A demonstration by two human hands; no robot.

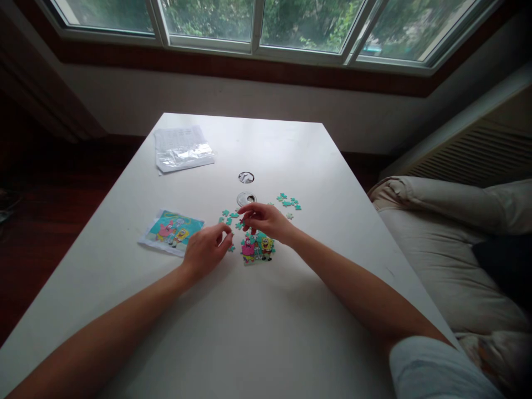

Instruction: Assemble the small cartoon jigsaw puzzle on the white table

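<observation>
The partly joined puzzle (258, 250) lies beside the left hand (205, 247) and just below the right hand (268, 221), whose lowering could dislodge it; whether either curled hand grasps anything cannot be told.

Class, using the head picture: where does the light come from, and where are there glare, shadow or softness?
Head view: daylight enters through the window, leaving a pale sheen on the far part of the white table; head view: the plastic bag glints; head view: a soft-edged shadow lies near the left hand, and the small puzzle pieces lack fine detail.
</observation>
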